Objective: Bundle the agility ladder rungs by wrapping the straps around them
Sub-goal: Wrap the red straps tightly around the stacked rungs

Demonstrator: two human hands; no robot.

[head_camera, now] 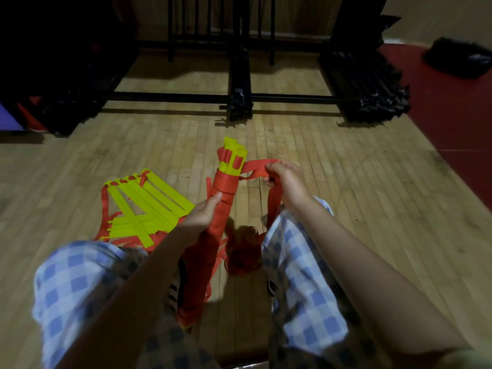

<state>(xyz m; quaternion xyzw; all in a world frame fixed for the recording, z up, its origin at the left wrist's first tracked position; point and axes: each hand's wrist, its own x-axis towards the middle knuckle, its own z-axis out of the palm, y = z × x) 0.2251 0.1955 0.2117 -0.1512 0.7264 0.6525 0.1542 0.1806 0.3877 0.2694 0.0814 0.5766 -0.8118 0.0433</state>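
Note:
A bundle of yellow ladder rungs (234,155) stands tilted between my knees, its lower length wound in red strap. My left hand (202,214) grips the wrapped bundle around its middle. My right hand (286,182) pinches a loop of red strap (257,166) that runs from the bundle's top to the right. More red strap hangs down from that hand to a tangled heap (243,254) on the floor. A second agility ladder (149,206), yellow rungs with red straps, lies loose on the floor to the left.
I sit over a wooden floor (346,182) with my checked-trouser knees at both sides. Black metal frames (241,102) and stacked black racks (367,89) stand ahead. A red floor area (452,102) and a black bag (460,58) lie at the right.

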